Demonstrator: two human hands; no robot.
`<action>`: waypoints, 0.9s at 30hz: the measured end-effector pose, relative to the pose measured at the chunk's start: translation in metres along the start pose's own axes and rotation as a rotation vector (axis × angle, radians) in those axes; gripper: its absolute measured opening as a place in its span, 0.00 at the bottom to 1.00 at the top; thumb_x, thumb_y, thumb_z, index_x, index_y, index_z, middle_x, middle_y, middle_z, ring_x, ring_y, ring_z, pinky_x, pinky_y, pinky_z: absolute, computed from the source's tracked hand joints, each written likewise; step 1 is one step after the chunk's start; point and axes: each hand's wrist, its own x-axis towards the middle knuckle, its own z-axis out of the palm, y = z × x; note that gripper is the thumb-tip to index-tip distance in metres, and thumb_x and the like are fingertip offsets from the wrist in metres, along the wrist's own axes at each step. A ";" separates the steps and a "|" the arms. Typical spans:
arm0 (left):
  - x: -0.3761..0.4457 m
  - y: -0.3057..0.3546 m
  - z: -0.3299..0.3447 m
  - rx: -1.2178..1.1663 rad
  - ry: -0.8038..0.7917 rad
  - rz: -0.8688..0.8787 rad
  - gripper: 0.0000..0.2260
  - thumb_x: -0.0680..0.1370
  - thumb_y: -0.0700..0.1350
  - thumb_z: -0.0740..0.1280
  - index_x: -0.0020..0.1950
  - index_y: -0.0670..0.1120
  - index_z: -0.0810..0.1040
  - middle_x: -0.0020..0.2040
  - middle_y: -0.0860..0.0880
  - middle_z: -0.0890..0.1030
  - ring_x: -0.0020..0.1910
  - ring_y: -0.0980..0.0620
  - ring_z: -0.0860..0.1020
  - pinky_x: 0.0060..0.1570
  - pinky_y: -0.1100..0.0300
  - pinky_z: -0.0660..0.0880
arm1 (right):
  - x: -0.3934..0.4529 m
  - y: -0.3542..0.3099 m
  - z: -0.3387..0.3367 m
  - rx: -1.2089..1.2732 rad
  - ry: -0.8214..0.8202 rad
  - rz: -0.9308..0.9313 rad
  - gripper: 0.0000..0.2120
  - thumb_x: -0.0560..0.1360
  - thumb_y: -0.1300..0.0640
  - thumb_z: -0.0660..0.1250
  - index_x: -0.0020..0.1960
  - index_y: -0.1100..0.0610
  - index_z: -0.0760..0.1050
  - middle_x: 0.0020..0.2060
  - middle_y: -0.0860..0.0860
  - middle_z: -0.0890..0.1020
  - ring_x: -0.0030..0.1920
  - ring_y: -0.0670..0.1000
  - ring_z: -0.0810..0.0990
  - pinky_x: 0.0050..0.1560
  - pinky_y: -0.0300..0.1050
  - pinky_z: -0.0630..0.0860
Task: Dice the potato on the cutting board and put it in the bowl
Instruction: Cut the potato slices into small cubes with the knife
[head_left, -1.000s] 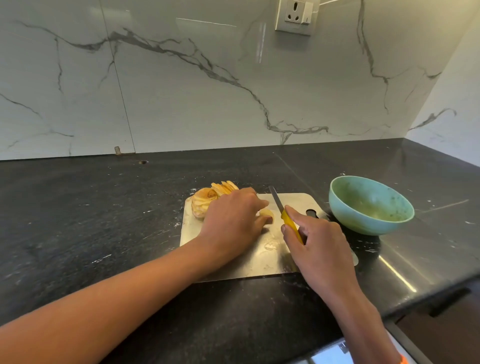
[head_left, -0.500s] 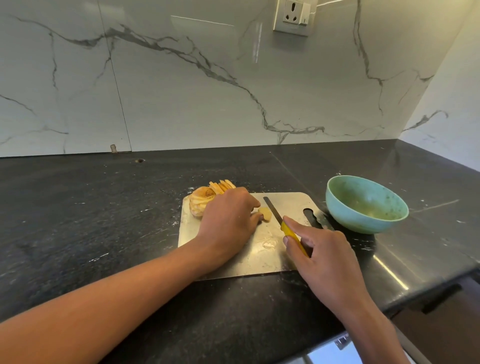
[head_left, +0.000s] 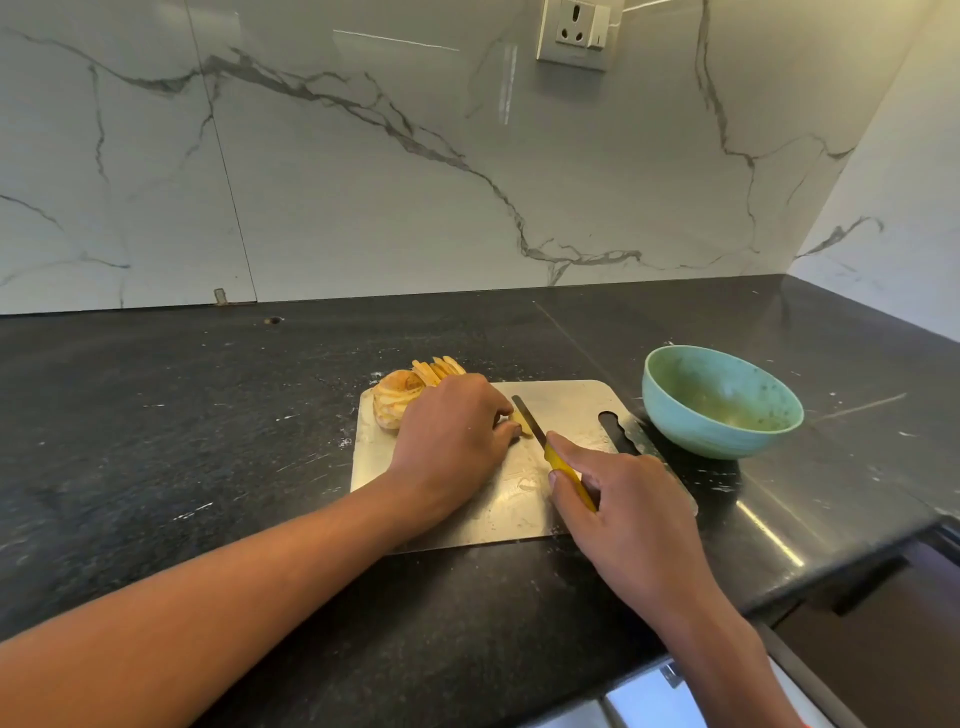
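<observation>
The left hand (head_left: 451, 431) lies knuckles-up on the pale, rounded-corner metal cutting board (head_left: 566, 410), its fingers curled down over a small yellow potato piece (head_left: 522, 423) that peeks out just past the fingertips; it pins that piece to the board. Just right of those fingertips runs the narrow steel blade of a yellow-handled knife (head_left: 540, 439), its tip pointing away from the person and its edge resting against the exposed end of the piece. The right hand (head_left: 626, 512) grasps the yellow handle, the forefinger stretched along the top toward the blade and the thumb pressed on the near side, the remaining fingers wrapped beneath.

Behind the left hand, at the far left corner of the board, sits the larger uncut potato chunk with brownish skin (head_left: 392, 402), and a fan of thin yellow potato sticks (head_left: 439, 368) leans just beyond the knuckles, over the board's far edge. Beyond the right hand, the board's dark handle slot (head_left: 615, 434) shows. Further right, just off the board's edge, the round turquoise bowl (head_left: 722, 402) stands upright on the black speckled stone worktop (head_left: 208, 415); no potato pieces can be made out inside it. A white marble-veined wall (head_left: 363, 182) rises behind the worktop, with a switch socket (head_left: 574, 34) high up.
</observation>
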 end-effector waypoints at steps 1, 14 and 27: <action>0.000 0.000 0.000 0.001 0.003 0.000 0.15 0.80 0.56 0.73 0.63 0.52 0.86 0.51 0.54 0.86 0.42 0.57 0.76 0.35 0.69 0.62 | 0.000 0.000 0.000 0.000 -0.006 -0.004 0.21 0.82 0.43 0.63 0.75 0.37 0.70 0.30 0.41 0.77 0.36 0.47 0.77 0.40 0.50 0.78; 0.000 0.000 0.001 -0.009 0.007 0.012 0.14 0.80 0.57 0.72 0.62 0.52 0.86 0.49 0.55 0.85 0.40 0.57 0.76 0.32 0.71 0.59 | 0.001 -0.003 0.000 -0.015 0.000 -0.041 0.22 0.82 0.44 0.63 0.75 0.40 0.69 0.40 0.42 0.85 0.39 0.45 0.79 0.43 0.51 0.81; 0.002 -0.001 0.002 0.021 0.006 0.005 0.14 0.80 0.55 0.73 0.63 0.52 0.86 0.50 0.54 0.86 0.39 0.56 0.75 0.31 0.70 0.59 | 0.005 -0.004 -0.004 -0.040 -0.071 -0.046 0.21 0.82 0.47 0.63 0.75 0.42 0.70 0.37 0.42 0.81 0.37 0.45 0.76 0.37 0.48 0.76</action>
